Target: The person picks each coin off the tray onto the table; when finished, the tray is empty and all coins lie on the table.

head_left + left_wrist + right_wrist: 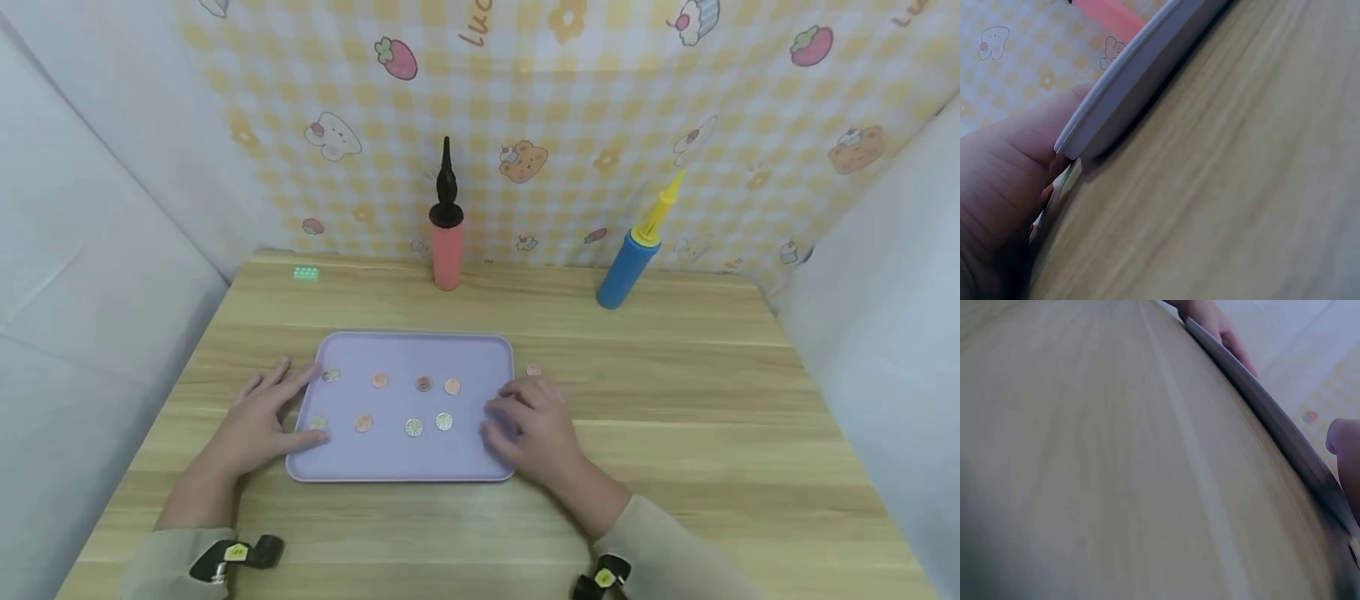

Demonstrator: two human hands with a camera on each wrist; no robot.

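A lilac tray (397, 472) lies on the table with several coins spread in two rough rows, among them a copper coin (380, 380) and a silver-coloured coin (414, 427). My left hand (251, 429) rests on the tray's left edge, fingers mostly straight, thumb over the rim. In the left wrist view the thumb (1029, 134) lies above the rim. My right hand (536, 429) is bent over the tray's right edge, thumb and forefinger close together; whether they pinch anything is hidden. Another copper coin (533, 369) lies on the table just beyond this hand.
A pink hand pump (447, 254) with a black top stands behind the tray. Further right, a blue pump (627, 271) with a yellow nozzle leans. A small green dotted piece (306, 273) lies at the back left. A patterned cloth (562, 108) hangs behind the wooden table (697, 400).
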